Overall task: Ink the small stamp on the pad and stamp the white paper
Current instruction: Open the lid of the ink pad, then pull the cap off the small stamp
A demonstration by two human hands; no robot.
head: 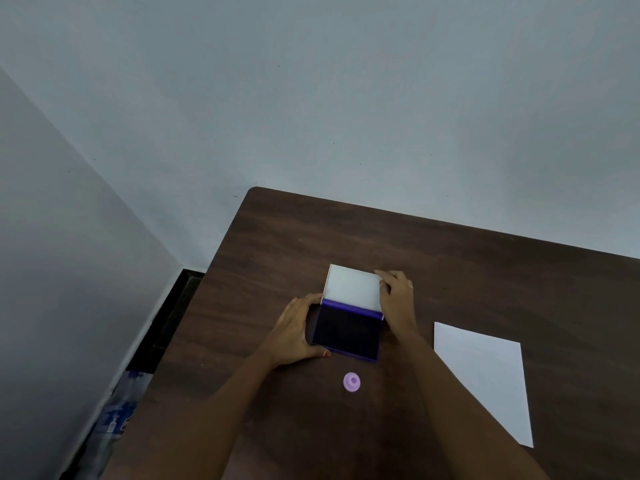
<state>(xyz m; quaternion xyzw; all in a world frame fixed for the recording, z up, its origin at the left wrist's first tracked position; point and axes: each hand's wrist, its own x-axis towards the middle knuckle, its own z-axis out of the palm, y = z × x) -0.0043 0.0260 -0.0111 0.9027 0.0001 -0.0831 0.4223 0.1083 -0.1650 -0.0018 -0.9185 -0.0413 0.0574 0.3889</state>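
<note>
The ink pad [348, 332] lies in the middle of the dark wooden table [485, 271], its dark purple surface exposed. Its white lid [353, 286] stands raised at the far side. My left hand [294, 332] grips the pad's left edge, thumb at the near corner. My right hand [398, 301] holds the lid's right edge. A small round pink stamp [352, 381] stands on the table just in front of the pad, untouched. The white paper [485, 379] lies flat to the right, beyond my right forearm.
The table's left edge runs diagonally past my left arm. Below it on the floor lie plastic water bottles [117, 414] by a grey wall. A pale wall rises behind the table's far edge.
</note>
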